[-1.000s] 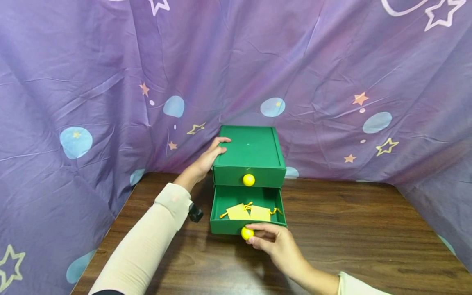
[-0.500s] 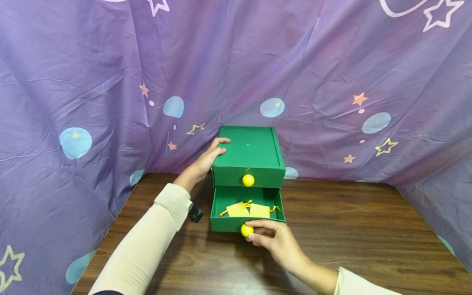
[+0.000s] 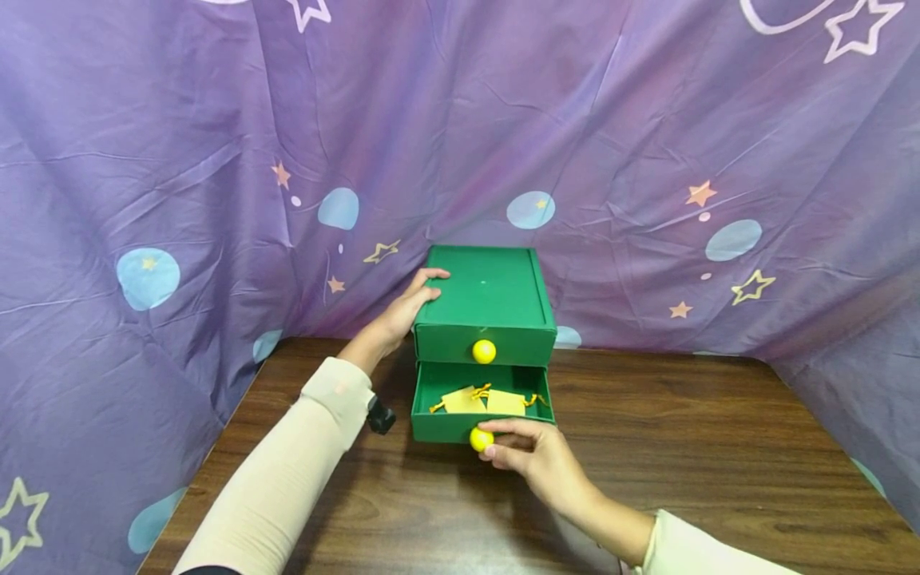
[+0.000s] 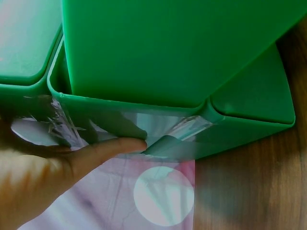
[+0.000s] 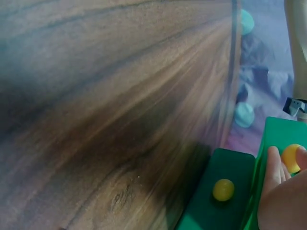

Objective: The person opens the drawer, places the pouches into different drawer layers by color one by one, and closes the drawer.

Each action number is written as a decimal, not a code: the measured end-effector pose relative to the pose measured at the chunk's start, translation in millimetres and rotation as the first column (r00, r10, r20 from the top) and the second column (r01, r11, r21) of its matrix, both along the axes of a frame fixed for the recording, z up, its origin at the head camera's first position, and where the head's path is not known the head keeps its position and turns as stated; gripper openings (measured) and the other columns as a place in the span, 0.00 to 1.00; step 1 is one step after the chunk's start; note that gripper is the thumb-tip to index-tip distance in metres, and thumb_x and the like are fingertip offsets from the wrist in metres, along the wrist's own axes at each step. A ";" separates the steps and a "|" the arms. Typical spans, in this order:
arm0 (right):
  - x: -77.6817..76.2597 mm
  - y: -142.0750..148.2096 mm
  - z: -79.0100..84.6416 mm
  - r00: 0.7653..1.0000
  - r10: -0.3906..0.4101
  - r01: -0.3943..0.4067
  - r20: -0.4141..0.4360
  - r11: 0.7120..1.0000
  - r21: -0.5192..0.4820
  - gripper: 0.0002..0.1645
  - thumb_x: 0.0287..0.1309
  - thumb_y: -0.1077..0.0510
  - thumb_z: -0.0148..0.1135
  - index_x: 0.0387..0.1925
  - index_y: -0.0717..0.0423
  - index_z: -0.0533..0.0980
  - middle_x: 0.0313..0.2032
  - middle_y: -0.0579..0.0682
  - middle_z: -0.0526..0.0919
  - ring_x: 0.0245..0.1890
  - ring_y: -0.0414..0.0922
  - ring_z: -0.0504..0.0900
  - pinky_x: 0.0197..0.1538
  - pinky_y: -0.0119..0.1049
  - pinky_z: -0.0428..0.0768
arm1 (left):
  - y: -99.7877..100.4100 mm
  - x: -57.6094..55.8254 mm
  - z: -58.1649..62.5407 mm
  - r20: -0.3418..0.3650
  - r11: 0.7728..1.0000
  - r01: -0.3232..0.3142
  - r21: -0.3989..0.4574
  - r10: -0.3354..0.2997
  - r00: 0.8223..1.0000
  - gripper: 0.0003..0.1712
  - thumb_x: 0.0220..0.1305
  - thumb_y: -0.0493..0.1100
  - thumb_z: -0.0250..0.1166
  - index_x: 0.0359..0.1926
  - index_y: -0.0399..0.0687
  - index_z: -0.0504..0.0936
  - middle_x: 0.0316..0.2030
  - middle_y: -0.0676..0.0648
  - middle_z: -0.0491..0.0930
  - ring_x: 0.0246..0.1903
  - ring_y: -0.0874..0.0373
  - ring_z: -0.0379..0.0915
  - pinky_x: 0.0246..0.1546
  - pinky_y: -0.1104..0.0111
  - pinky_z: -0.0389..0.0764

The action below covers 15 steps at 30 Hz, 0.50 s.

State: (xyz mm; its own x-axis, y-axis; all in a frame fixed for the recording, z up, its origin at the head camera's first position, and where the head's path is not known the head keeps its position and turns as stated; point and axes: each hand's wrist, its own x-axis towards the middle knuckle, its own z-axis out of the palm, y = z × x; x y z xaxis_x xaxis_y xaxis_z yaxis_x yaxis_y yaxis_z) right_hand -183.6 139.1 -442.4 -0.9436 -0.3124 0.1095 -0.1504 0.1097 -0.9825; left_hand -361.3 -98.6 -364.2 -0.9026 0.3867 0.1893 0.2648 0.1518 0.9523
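Head view: green cabinet (image 3: 483,283) at centre of the table (image 3: 683,455); middle drawer (image 3: 438,429) juts out towards six o'clock, two yellow pouches (image 3: 463,401) (image 3: 506,402) inside, which neither wrist view shows; right hand (image 3: 546,461), at the cabinet's five o'clock, pinches the drawer's yellow knob (image 3: 481,439) between thumb and fingers; left hand (image 3: 402,313), at its nine o'clock, rests relaxed on the side and top edge; both wrist views show a third tier below, hidden from the head view, the right one also giving its yellow knob (image 5: 223,190) at five o'clock; only the left wrist view shows clear tape (image 4: 186,128), crinkled and shiny, on the side; materials: cabinet smooth, plastic-looking, boxy with rounded corners; knobs glossy balls; pouches flat, squarish, with twisted golden cords; table dark, streaky wood grain; purple curtain (image 3: 618,160) creased, star-printed.
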 end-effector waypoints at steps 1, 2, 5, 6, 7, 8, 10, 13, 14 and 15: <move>-0.9 0.0 0.0 1.000 0.000 0.000 0.002 1.000 0.000 0.21 0.60 0.70 0.69 0.56 0.71 0.80 0.44 0.68 0.87 0.39 0.43 0.89 0.49 0.46 0.86 | 0.0 0.3 0.2 0.000 1.000 -0.001 0.000 0.001 1.000 0.27 0.76 0.43 0.44 0.73 0.48 0.63 0.77 0.43 0.55 0.74 0.43 0.50 0.75 0.47 0.50; -1.9 -0.1 -0.2 1.000 0.001 0.000 0.005 1.000 -0.002 0.21 0.60 0.70 0.68 0.56 0.71 0.80 0.44 0.68 0.87 0.39 0.43 0.89 0.49 0.47 0.86 | 0.0 0.4 0.2 0.000 1.000 -0.002 0.001 0.002 1.000 0.27 0.76 0.43 0.45 0.73 0.48 0.63 0.77 0.43 0.55 0.74 0.43 0.51 0.75 0.48 0.51; -4.5 -0.1 -0.2 1.000 0.001 0.000 0.012 1.000 -0.009 0.22 0.60 0.70 0.68 0.56 0.72 0.80 0.45 0.69 0.87 0.39 0.44 0.89 0.50 0.48 0.85 | 0.2 0.2 0.1 0.002 1.000 -0.001 0.003 0.001 1.000 0.27 0.76 0.43 0.45 0.73 0.48 0.64 0.76 0.43 0.56 0.73 0.42 0.52 0.74 0.48 0.52; -5.4 -0.2 -0.1 1.000 -0.001 0.001 0.016 1.000 -0.010 0.22 0.60 0.71 0.68 0.56 0.72 0.79 0.45 0.69 0.87 0.39 0.44 0.89 0.50 0.48 0.85 | 0.2 0.0 0.2 0.001 1.000 -0.001 0.002 0.001 1.000 0.27 0.76 0.43 0.45 0.73 0.48 0.64 0.76 0.43 0.56 0.73 0.43 0.52 0.74 0.48 0.52; -6.4 -0.3 -0.1 1.000 -0.002 0.003 0.018 1.000 -0.013 0.22 0.60 0.71 0.68 0.56 0.72 0.79 0.45 0.69 0.87 0.39 0.44 0.90 0.50 0.49 0.85 | 0.2 0.1 0.2 0.000 1.000 -0.002 -0.001 0.002 1.000 0.27 0.76 0.43 0.45 0.73 0.48 0.64 0.76 0.43 0.56 0.74 0.42 0.52 0.74 0.48 0.51; -7.6 -0.3 -0.2 1.000 -0.004 0.004 0.021 1.000 -0.016 0.22 0.60 0.71 0.68 0.56 0.73 0.79 0.45 0.69 0.87 0.39 0.44 0.90 0.50 0.49 0.85 | 0.2 -0.1 0.0 0.000 1.000 -0.002 -0.002 0.002 1.000 0.27 0.76 0.43 0.45 0.73 0.48 0.64 0.77 0.43 0.56 0.74 0.42 0.52 0.75 0.48 0.51; -10.2 -0.5 -0.2 1.000 -0.005 0.005 0.023 1.000 -0.017 0.22 0.61 0.71 0.67 0.56 0.73 0.79 0.44 0.70 0.87 0.38 0.43 0.89 0.50 0.50 0.85 | 0.0 -0.7 -0.3 -0.001 1.000 -0.001 -0.004 0.001 1.000 0.27 0.76 0.43 0.45 0.73 0.48 0.64 0.77 0.43 0.55 0.74 0.42 0.51 0.75 0.47 0.51; -14.3 -0.7 -0.1 1.000 -0.002 0.003 0.019 1.000 -0.021 0.22 0.61 0.71 0.67 0.56 0.74 0.78 0.44 0.70 0.86 0.38 0.43 0.89 0.50 0.50 0.85 | -0.4 -1.0 -0.6 -0.004 1.000 -0.001 -0.006 0.001 1.000 0.27 0.76 0.44 0.45 0.73 0.49 0.64 0.77 0.43 0.55 0.74 0.42 0.51 0.75 0.47 0.50; -15.5 -0.7 0.0 1.000 -0.003 0.003 0.019 1.000 -0.023 0.22 0.61 0.72 0.67 0.57 0.74 0.78 0.45 0.70 0.86 0.38 0.43 0.89 0.50 0.50 0.85 | -0.5 -1.1 -0.6 -0.003 1.000 -0.001 -0.005 0.001 1.000 0.27 0.76 0.44 0.45 0.73 0.49 0.64 0.77 0.44 0.55 0.74 0.42 0.51 0.75 0.47 0.50; -16.5 -0.8 0.5 1.000 -0.003 0.003 0.019 1.000 -0.026 0.22 0.61 0.72 0.67 0.57 0.74 0.78 0.45 0.70 0.86 0.38 0.42 0.89 0.50 0.50 0.85 | -0.7 -0.9 -0.5 -0.004 1.000 -0.001 -0.003 0.001 1.000 0.27 0.76 0.44 0.45 0.73 0.49 0.64 0.77 0.44 0.55 0.74 0.42 0.51 0.75 0.47 0.51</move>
